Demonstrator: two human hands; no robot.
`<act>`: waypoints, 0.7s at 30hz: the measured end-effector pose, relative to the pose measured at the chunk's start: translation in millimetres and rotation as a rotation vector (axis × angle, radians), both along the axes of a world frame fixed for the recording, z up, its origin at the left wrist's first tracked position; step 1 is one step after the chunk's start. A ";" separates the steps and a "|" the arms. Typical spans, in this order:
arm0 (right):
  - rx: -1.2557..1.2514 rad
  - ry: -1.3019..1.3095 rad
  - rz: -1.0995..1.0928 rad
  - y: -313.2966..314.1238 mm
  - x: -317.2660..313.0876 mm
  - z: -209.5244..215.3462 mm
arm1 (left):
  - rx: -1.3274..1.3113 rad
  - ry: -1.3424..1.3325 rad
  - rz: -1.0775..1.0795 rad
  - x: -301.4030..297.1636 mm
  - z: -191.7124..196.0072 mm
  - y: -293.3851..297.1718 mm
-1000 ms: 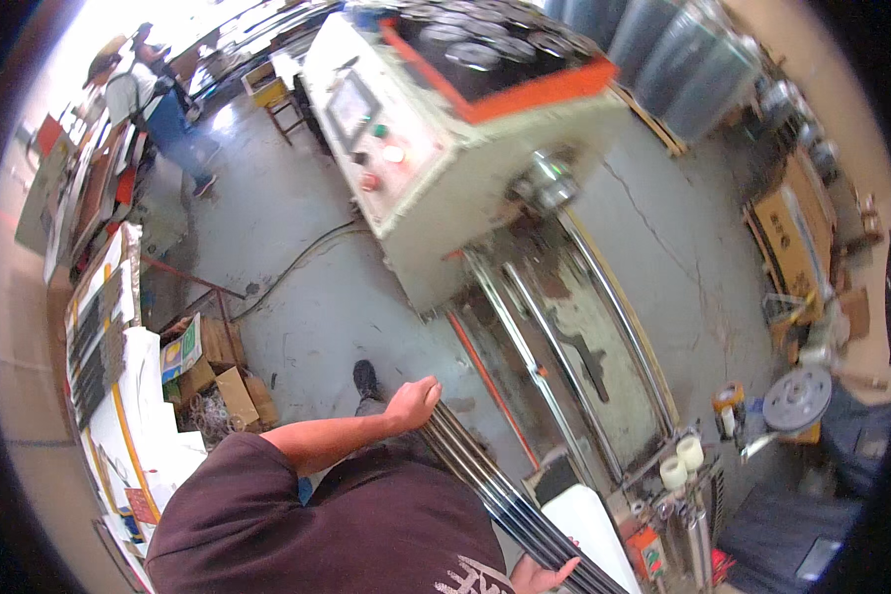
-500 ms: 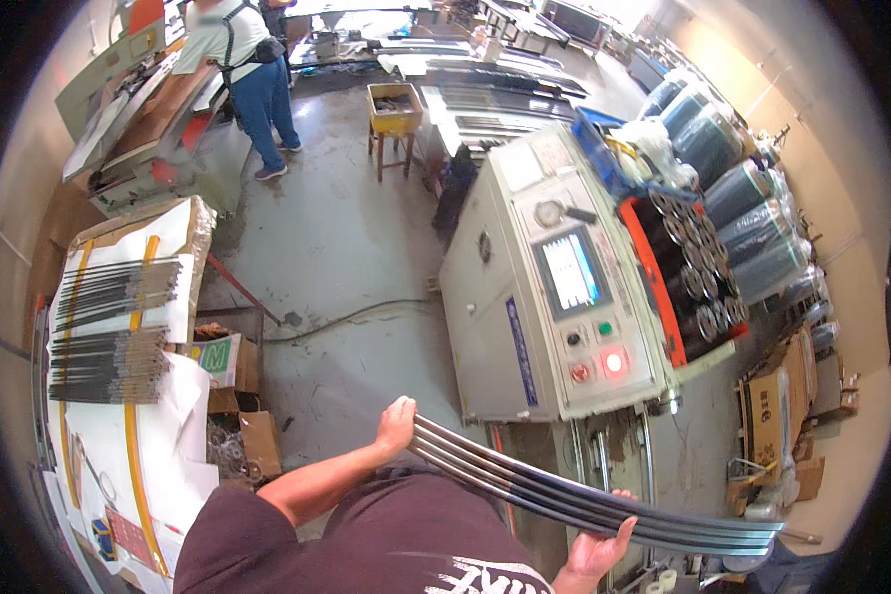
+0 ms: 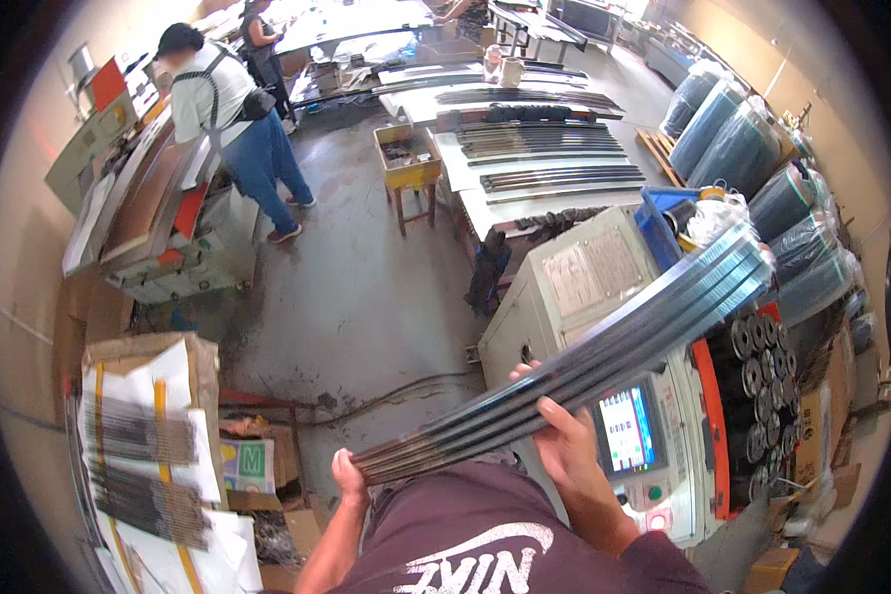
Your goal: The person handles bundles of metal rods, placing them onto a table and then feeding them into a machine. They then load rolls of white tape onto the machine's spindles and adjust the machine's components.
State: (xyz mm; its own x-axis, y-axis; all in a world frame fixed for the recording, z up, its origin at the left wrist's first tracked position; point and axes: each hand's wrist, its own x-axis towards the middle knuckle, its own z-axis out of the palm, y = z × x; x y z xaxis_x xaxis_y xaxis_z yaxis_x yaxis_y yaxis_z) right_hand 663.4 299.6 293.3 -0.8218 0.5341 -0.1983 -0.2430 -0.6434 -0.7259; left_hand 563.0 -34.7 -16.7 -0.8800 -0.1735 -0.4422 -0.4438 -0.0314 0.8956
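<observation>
A fan of several long, dark, glossy tubes (image 3: 485,420) spans the front of my body, slanting up to the right. My left hand (image 3: 349,479) is closed around their narrow lower end. Farther along, my right hand (image 3: 567,447) grips the tubes from below, thumb on the near side and fingertips showing past the far edge. Their wider, pale, shiny ends reach over the grey machine cabinet (image 3: 535,287) and partly cover its control panel. The lit screen (image 3: 628,428) shows just below the tubes, close to my right hand.
Thin dark rods (image 3: 148,500) lie on a white-covered stand at left. A yellow bin on legs (image 3: 411,170) stands ahead, beside tables bearing more tubes (image 3: 554,142). Round-ended rolls (image 3: 762,386) fill an orange-edged rack at right. A co-worker (image 3: 233,119) stands far left.
The tubes have swung from sloping down to the right to sloping up over the machine. My right hand has risen; my left is lower and farther left. The whole view has shifted.
</observation>
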 end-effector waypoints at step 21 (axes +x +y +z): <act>-0.596 -0.174 -0.117 189.5 -517.5 -188.6 | -0.590 -0.020 -0.165 -506.3 36.1 112.6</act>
State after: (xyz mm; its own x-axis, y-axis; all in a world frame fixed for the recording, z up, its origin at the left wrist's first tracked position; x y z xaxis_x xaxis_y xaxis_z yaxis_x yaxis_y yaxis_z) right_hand 146.0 489.1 104.6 -0.6937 0.3754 -0.6146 -0.2472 -0.9257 -0.2864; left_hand 56.7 77.8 19.4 -0.9088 -0.2558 -0.3297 -0.4172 0.5380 0.7325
